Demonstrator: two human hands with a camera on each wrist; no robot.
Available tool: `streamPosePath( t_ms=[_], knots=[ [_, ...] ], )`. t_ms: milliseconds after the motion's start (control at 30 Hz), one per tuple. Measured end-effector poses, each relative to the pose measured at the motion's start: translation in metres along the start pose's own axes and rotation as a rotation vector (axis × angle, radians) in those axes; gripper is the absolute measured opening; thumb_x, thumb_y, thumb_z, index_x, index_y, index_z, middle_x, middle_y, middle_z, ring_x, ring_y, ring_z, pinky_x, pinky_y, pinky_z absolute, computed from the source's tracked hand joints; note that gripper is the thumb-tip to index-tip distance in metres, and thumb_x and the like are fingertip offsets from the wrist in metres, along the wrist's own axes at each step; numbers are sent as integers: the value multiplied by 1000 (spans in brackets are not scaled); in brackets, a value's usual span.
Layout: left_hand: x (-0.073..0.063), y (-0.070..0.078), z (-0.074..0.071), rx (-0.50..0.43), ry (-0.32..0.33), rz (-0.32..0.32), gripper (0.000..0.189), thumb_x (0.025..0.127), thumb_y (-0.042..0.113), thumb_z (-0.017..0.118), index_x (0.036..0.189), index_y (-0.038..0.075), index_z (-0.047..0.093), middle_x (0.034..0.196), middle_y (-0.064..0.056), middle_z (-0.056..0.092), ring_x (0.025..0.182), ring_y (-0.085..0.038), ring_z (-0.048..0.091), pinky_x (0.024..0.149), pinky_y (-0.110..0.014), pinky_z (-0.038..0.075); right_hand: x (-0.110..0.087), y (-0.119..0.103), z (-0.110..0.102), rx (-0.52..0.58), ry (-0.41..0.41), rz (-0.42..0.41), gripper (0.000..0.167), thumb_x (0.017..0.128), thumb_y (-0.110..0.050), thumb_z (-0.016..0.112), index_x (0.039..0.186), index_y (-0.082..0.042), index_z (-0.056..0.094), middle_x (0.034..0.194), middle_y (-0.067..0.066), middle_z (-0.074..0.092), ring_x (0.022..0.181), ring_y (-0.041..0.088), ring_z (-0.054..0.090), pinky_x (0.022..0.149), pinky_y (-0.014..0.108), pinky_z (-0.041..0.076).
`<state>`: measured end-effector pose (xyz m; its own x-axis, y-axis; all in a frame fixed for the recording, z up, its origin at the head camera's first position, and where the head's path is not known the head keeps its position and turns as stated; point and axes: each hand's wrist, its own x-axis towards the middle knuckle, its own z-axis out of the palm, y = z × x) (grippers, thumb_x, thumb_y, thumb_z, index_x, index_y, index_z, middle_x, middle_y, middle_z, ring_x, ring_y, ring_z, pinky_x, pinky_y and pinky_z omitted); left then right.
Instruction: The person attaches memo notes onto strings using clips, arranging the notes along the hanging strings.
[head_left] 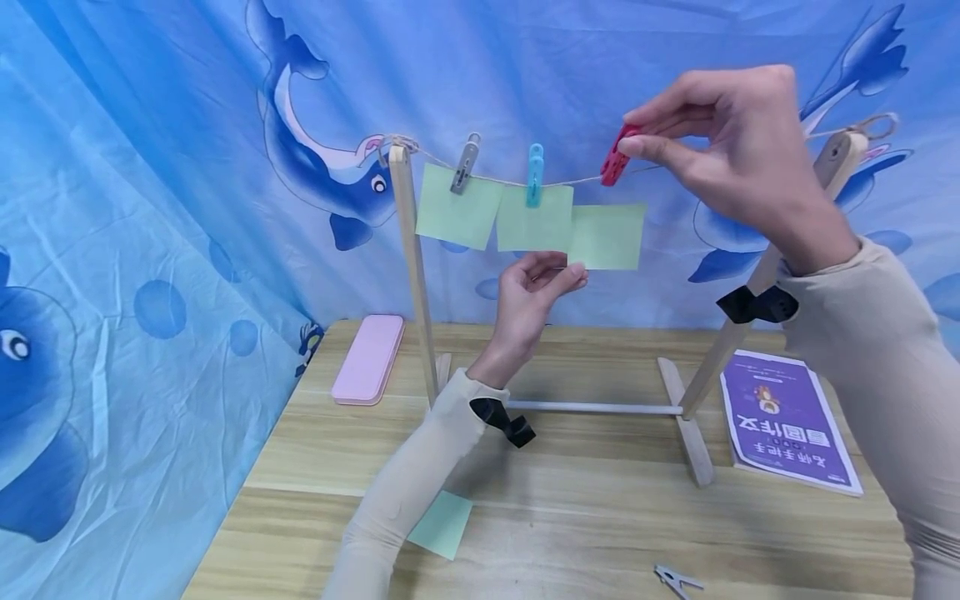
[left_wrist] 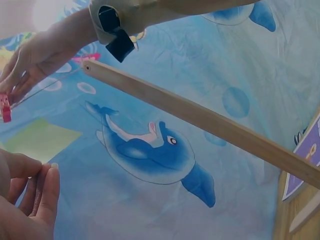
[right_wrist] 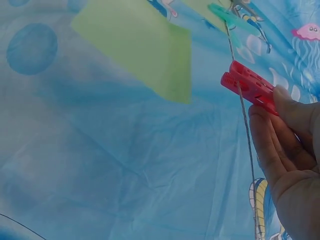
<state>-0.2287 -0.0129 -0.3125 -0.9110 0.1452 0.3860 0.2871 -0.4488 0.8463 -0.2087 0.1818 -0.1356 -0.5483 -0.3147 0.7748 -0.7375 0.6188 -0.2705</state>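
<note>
My right hand (head_left: 727, 150) pinches a red clothespin (head_left: 617, 156) between thumb and fingers at the string (head_left: 585, 181); in the right wrist view the red clothespin (right_wrist: 250, 87) overlaps the string. My left hand (head_left: 528, 304) pinches a green paper square (head_left: 609, 237) by its lower left corner. That paper hangs a little below the string, its left edge meeting the middle paper. Two other green papers hang on the string, the left one (head_left: 459, 208) under a grey clothespin (head_left: 466, 164), the middle one (head_left: 534, 221) under a blue clothespin (head_left: 535, 176).
A wooden stand has a left post (head_left: 414, 275), a right post (head_left: 720, 367) and a white crossbar (head_left: 592, 407). On the table (head_left: 570, 517) lie a pink case (head_left: 369, 358), a purple book (head_left: 787, 421), another green paper (head_left: 442, 523) and a grey clothespin (head_left: 677, 581). A blue curtain (head_left: 187, 208) hangs behind.
</note>
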Motion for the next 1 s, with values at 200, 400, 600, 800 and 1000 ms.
streamPosePath(
  t_ms=[200,400,600,800,1000],
  knots=[
    [2,5,4,-24,8,1,13,95,-7,68,103,3,64,91,-1,74,84,-11,76,94,-34,64,1,2,2,-16,-36,-6,14,93,-11,79,106,-6,81,95,-15,71,84,-12,68,85,3,52],
    [4,7,7,-34,-10,42,8,95,-7,68,102,-3,67,90,0,76,85,-14,77,95,-38,64,1,1,5,-16,-52,-26,13,94,-12,78,105,-4,81,96,4,79,82,-13,67,83,2,51],
    [6,10,8,-61,-20,64,16,95,-8,67,110,-11,67,91,0,76,86,-14,77,94,-36,64,0,0,6,-21,-67,-32,14,96,-12,76,105,-3,80,96,6,79,82,-17,65,81,2,50],
    [4,12,8,-67,-22,66,18,96,-9,66,113,-11,65,94,0,75,87,-13,76,98,-44,62,-1,-1,9,-30,-88,-43,15,97,-12,75,106,-1,79,98,8,79,84,-20,63,82,1,49],
    [3,13,6,-76,-30,70,20,96,-9,66,116,-9,64,96,-1,74,88,-13,76,104,-57,56,-4,-3,12,-23,-120,-31,17,97,-10,74,110,-1,78,102,8,78,86,-15,63,85,1,49]
  ],
)
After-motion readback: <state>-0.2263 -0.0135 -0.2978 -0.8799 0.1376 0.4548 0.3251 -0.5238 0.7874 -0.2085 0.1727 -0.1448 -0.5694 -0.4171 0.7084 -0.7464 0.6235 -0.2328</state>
